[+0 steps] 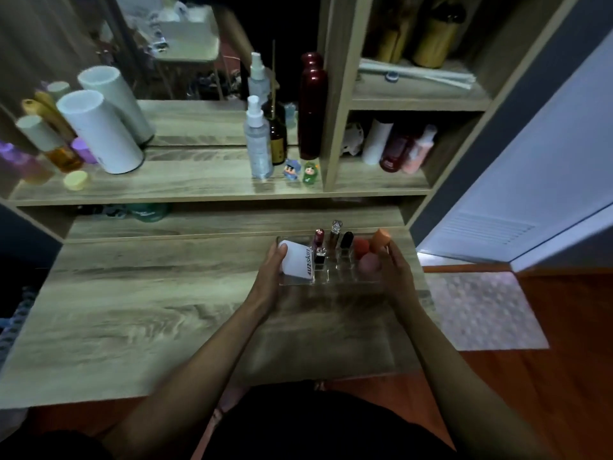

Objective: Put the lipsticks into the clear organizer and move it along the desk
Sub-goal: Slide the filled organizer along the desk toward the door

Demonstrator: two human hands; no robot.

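Observation:
The clear organizer sits on the wooden desk toward its right side. Several lipsticks stand upright in its slots: a dark red one, a brown one with a clear cap, a black one and a short black one. A white box fills its left part; red, orange and pink sponges fill its right. My left hand grips the organizer's left end, thumb on the white box. My right hand grips its right end.
A shelf behind the desk holds white cylinders, spray bottles, a dark red bottle and two small figurines. Shelf compartments at right hold more bottles. The desk's right edge lies just past my right hand, with a floor mat beyond.

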